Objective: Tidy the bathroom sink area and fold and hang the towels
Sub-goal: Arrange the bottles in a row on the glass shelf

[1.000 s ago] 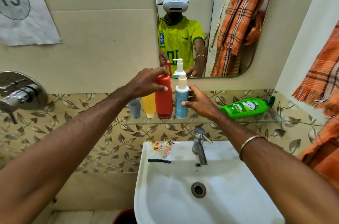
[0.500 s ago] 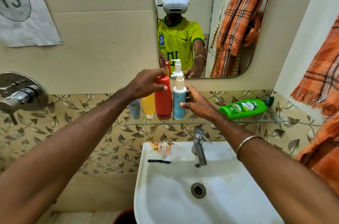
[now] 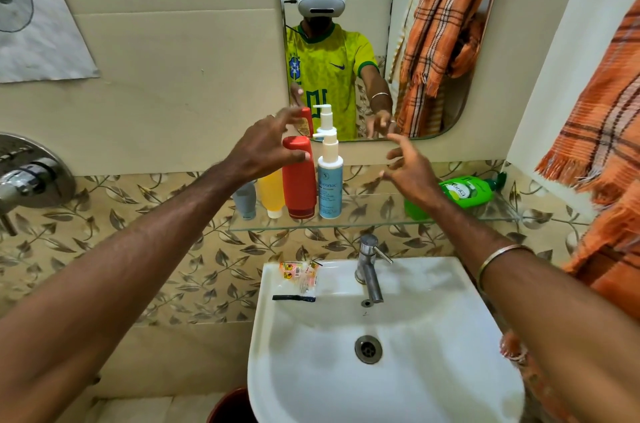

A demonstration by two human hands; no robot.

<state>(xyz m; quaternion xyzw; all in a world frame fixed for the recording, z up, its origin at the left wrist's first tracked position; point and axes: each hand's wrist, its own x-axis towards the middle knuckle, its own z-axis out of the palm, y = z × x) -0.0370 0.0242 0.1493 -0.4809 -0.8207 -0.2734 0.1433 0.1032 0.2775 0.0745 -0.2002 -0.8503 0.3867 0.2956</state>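
A person is arranging bottles on the glass shelf (image 3: 381,226). The left hand (image 3: 263,145) is touching the red bottle (image 3: 299,177) with spread fingers; the right hand (image 3: 412,170) is hovering open, empty. The toppled green bottle (image 3: 464,192) likely needs standing next.

The tall bottle (image 3: 299,177) is red, and the pump bottle (image 3: 330,180) beside it is light blue with a white top. The bottle lying at the right (image 3: 465,192) is bright green. The towel (image 3: 602,159) is orange (with dark checked lines). The sink (image 3: 433,398) is white.
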